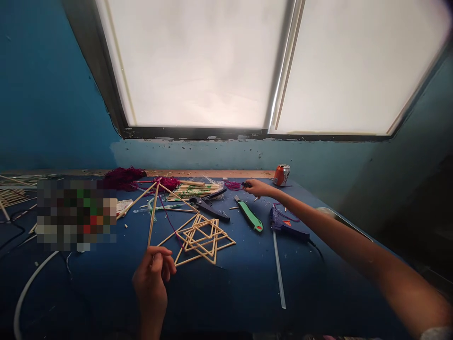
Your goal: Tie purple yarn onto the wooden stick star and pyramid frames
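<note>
My left hand [154, 269] is closed round the lower end of a frame of thin wooden sticks [153, 212], raised above the table. Purple yarn [166, 215] is tied at the frame's top corner and trails down to the right. Just beyond that hand lies a star-shaped lattice of wooden sticks [198, 257]. My right hand [257, 188] reaches to the far side of the table, its fingers closed on a small black object [245, 185] whose kind I cannot make out. A loose coil of purple yarn [233, 186] lies beside it.
A green utility knife [251, 216], dark pliers-like cutters [210, 208] and a blue glue gun [288, 226] with a glue stick [279, 274] lie mid-table. Behind are packaged sticks [193, 191], a yarn bundle [123, 178] and a can [281, 175]. A white cable [24, 293] curves at left.
</note>
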Tool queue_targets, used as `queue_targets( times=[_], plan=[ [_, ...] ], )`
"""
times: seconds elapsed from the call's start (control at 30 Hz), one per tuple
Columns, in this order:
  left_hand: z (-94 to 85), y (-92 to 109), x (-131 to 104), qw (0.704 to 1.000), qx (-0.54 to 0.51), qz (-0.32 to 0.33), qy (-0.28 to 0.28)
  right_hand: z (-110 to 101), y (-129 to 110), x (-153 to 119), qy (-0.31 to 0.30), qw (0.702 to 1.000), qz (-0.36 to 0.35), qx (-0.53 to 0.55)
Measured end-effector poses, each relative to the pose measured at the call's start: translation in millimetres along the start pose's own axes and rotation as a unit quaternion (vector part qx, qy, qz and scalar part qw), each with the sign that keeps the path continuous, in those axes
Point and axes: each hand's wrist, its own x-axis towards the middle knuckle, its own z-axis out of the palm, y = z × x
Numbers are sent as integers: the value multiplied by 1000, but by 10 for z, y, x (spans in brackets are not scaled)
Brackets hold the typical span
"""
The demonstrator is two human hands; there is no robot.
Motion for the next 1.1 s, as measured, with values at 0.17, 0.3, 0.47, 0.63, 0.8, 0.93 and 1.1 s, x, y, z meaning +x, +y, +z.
queue_targets(
  times=[0.17,0.3,0.47,0.63,0.8,0.93,1.1],
  plan=[
    [28,20,161,999,32,28,-4,76,129,-112,51,993,38,-95],
    [41,18,195,994,12,50,92,166,206,-237,67,990,38,-121],
    [15,-2,219,994,21,40,97,234,259,-396,98,991,-2,-95],
    [14,-15,242,995,99,23,8,288,309,-662,151,986,-55,-51],
    [15,-45,224,976,218,22,8,221,452,-1124,248,966,-51,-42],
    [36,-23,223,972,234,23,30,113,793,-1622,332,942,34,-40],
    [82,18,211,968,246,19,49,202,1315,-2220,372,915,141,-67]
  ],
)
